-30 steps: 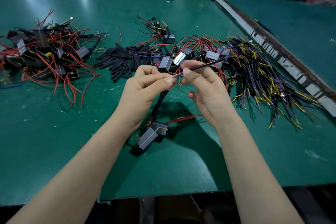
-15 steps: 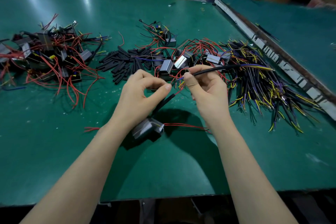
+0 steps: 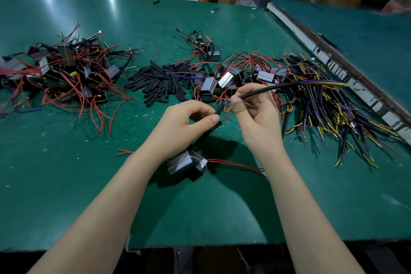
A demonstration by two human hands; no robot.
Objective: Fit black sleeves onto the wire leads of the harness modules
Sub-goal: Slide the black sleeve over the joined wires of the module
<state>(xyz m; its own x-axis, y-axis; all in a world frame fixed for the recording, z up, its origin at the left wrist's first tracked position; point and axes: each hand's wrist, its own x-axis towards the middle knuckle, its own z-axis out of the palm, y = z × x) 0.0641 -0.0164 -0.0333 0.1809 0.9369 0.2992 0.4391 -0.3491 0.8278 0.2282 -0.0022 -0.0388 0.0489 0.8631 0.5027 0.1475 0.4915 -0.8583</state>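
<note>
Your left hand [image 3: 184,122] pinches a short black sleeve [image 3: 219,110] between thumb and first finger. The sleeve's open end points up and to the right, toward your right hand [image 3: 255,115]. A second sleeved lead [image 3: 211,130] runs down from under your left thumb to the module [image 3: 188,162], which rests on the table [image 3: 66,184] just under your left wrist.

Your right hand is curled around a thin black cable [image 3: 278,87]. It pinches the cable near its front end. The cable's long line runs from your right fingers up and away to the right, ending in purple and yellow wires. Its near tip, with small blue and yellow ends, sits just beside the sleeve's mouth (whether it is already inside, I cannot tell).

So the thing to watch is the line-up. The sleeve and the cable tip should point along one straight line, mouth to tip. Right now they look a little bent to each other, so I think you need to tip the sleeve up a bit, or drop the cable's far end.

Your right hand is the nearer one to the tip, so it should do the pushing. Your left only has to hold the sleeve steady.

More loose sleeves [image 3: 160,82] lie in a pile beyond the module, farther from you.
</note>
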